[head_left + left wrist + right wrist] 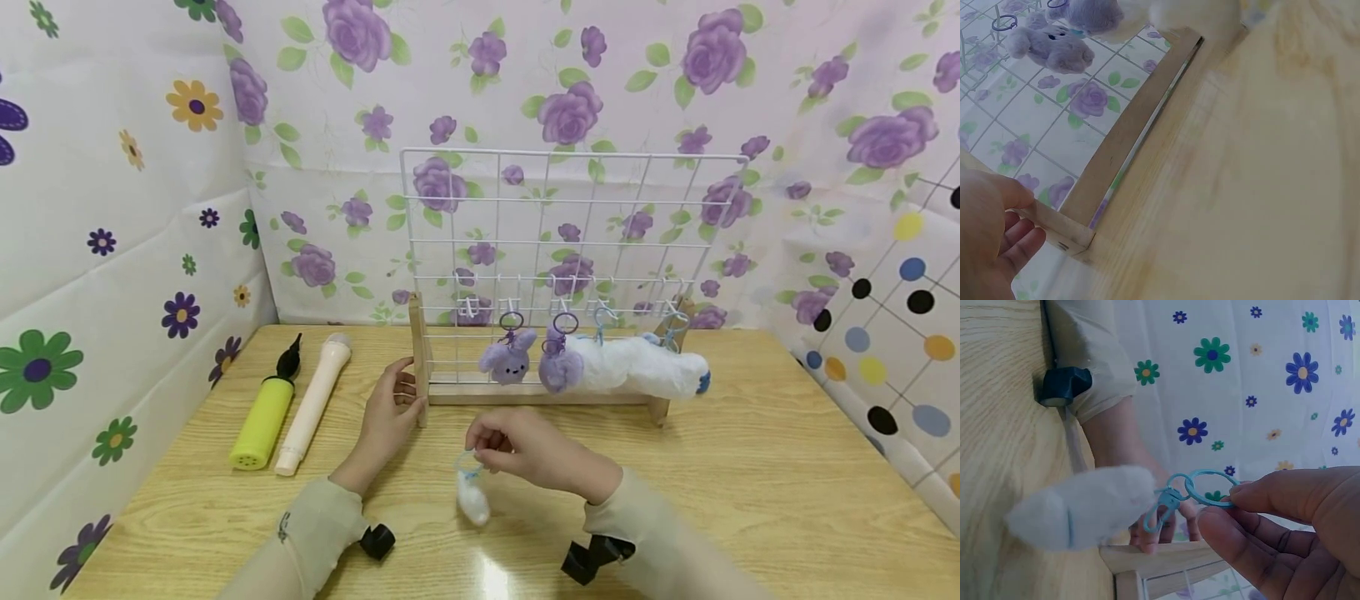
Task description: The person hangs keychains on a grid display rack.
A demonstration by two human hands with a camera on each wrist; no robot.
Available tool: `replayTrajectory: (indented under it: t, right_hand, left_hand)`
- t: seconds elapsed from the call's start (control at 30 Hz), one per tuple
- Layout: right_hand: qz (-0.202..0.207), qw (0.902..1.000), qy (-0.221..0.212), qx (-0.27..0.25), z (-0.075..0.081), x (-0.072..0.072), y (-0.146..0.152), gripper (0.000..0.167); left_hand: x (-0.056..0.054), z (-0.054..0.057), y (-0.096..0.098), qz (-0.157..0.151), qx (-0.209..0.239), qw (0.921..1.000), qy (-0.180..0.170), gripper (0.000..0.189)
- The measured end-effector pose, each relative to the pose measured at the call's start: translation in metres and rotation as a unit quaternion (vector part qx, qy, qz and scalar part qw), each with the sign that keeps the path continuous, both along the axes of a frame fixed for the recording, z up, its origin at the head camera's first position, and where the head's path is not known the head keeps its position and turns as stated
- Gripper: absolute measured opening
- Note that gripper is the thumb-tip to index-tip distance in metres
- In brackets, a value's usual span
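In the head view my right hand [528,450] pinches the blue ring of a small white plush keychain [473,500] between thumb and forefinger. The plush dangles over the table in front of the rack. Up close in the right wrist view, the light-blue ring [1211,501] and its clasp [1163,511] link to the fuzzy white body [1085,509]. My left hand [390,408] grips the left wooden post [418,358] of a white wire grid rack [558,200]; the left wrist view has thumb and fingers on either side of the wooden foot [1060,231].
Two purple plush keychains [510,362] and fluffy white ones [630,364] hang from the rack's hooks. A bare hook [471,310] is at its left. On the table's left lie a yellow hand pump [262,421] and a pale microphone-shaped stick [315,404]. Flowered cloth [315,167] hangs behind.
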State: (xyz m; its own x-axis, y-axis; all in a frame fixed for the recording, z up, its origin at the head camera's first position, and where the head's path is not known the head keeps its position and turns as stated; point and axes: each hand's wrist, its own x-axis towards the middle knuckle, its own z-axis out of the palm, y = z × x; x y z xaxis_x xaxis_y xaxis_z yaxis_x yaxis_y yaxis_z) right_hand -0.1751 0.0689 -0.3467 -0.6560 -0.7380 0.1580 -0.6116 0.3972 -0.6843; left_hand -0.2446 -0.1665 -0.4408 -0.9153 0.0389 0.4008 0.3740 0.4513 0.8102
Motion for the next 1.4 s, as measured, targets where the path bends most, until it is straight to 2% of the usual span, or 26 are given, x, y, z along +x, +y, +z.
replayTrajectory:
  t: [0.23, 0.53, 0.77, 0.97, 1.13, 1.4]
  right_hand:
    - [-0.011, 0.9993, 0.035, 0.006, 0.016, -0.006, 0.006, 0.005]
    - [-0.033, 0.9982, 0.041, 0.028, 0.039, -0.018, 0.011, 0.006]
    - [-0.043, 0.995, 0.088, 0.023, 0.053, -0.031, 0.012, 0.005]
    - [-0.062, 0.9951, 0.078, 0.005, 0.066, -0.04, 0.01, 0.004]
    - [-0.082, 0.9946, 0.062, 0.014, 0.076, -0.046, 0.01, 0.006]
    - [-0.099, 0.9895, 0.104, 0.022, 0.092, -0.057, 0.005, 0.006]
  left_hand:
    - [0.001, -0.001, 0.0, 0.001, -0.001, 1.0, -0.003, 0.063]
    - [-0.001, -0.001, 0.0, 0.0, 0.001, 1.0, 0.001, 0.063]
    - [-0.001, -0.001, -0.001, -0.003, 0.0, 1.0, 0.003, 0.064]
    - [-0.002, -0.001, -0.001, 0.0, 0.001, 1.0, 0.001, 0.063]
    - [-0.002, -0.001, -0.001, -0.002, -0.001, 1.0, 0.004, 0.063]
    - [-0.001, -0.002, -0.001, 0.0, -0.006, 1.0, 0.005, 0.062]
